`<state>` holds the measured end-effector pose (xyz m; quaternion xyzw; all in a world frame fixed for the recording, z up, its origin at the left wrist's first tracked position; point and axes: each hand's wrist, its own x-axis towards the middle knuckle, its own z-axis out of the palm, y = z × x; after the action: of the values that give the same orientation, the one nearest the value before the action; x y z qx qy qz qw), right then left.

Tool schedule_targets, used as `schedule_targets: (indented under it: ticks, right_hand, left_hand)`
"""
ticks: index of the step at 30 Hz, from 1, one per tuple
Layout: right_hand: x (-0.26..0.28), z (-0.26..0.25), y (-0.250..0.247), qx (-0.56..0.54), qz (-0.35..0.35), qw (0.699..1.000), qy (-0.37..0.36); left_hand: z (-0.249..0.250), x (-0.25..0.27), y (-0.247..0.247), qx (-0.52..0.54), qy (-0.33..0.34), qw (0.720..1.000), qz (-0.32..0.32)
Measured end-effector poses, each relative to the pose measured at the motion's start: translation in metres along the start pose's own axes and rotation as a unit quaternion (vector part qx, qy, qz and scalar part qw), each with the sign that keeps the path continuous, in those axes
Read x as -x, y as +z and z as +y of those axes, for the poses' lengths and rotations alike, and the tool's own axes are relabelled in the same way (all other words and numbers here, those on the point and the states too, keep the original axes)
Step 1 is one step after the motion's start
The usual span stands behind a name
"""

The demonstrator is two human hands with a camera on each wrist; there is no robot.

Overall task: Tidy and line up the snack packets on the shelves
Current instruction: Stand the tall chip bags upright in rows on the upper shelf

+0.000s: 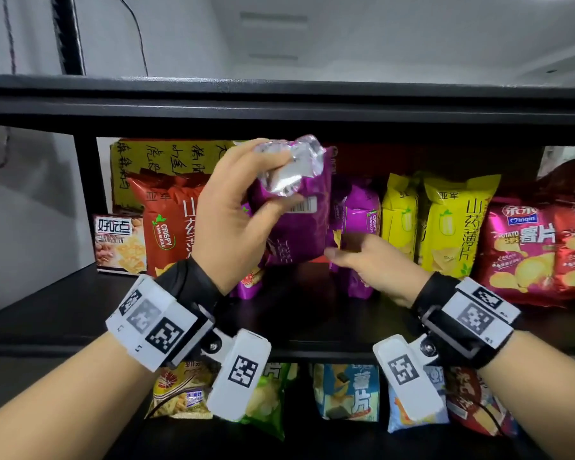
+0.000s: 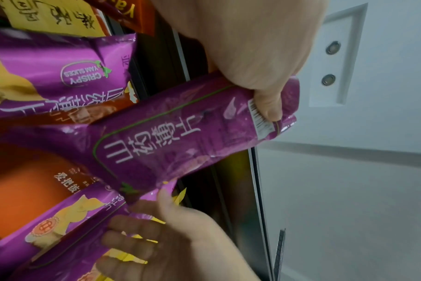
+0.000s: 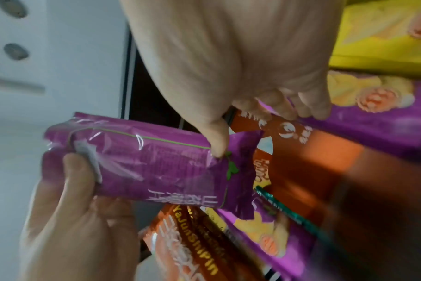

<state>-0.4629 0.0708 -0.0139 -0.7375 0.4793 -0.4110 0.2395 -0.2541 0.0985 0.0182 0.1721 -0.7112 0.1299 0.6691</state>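
Head view: our left hand (image 1: pixel 233 207) clasps the purple yam-slice packet (image 1: pixel 296 224) by its crumpled top; our right hand (image 1: pixel 375 260) pinches its lower corner. Step: repositioning. Next, we judge: stand it upright among the purple packets (image 1: pixel 359 214) on the shelf (image 1: pixel 312 320).

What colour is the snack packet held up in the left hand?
Purple, with a crumpled silver top; the foil snack packet in the left hand shows best in the head view.

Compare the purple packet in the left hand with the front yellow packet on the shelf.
The purple packet is lifted and tilted, its top gripped by the left hand; the yellow packet stands upright on the shelf, untouched. The purple top is crumpled; the yellow is smooth. Both carry vertical Chinese lettering.
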Motion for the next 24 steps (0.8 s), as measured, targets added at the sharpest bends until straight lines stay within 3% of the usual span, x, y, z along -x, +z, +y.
schedule_targets:
  ticks: [3,5,7,11,13,18,24]
  right_hand:
    - [0.012,0.000,0.004,-0.171,-0.108,0.977,0.061]
    - [0.008,-0.010,0.006,-0.247,-0.093,0.959,0.106]
    - [0.005,-0.005,0.004,-0.378,-0.095,0.915,0.104]
    - [0.002,0.010,0.002,-0.432,-0.036,0.898,0.072]
    - [-0.005,0.004,0.004,-0.447,-0.050,0.891,0.060]
    - [-0.002,0.003,0.011,-0.507,-0.168,0.842,0.073]
    - [0.003,0.005,0.020,-0.500,-0.086,0.862,-0.006]
  left_hand:
    - [0.007,0.011,0.010,-0.028,0.064,0.995,-0.074]
    - [0.013,0.025,0.019,-0.026,0.082,0.988,-0.131]
    - [0.018,0.039,0.025,0.002,0.081,0.979,-0.188]
    - [0.025,0.058,0.022,0.091,0.034,0.946,-0.310]
    - [0.025,0.060,0.019,0.112,0.001,0.943,-0.314]
    - [0.023,0.065,0.019,0.058,-0.089,0.962,-0.253]
    - [0.015,0.074,0.030,0.013,-0.228,0.943,-0.243]
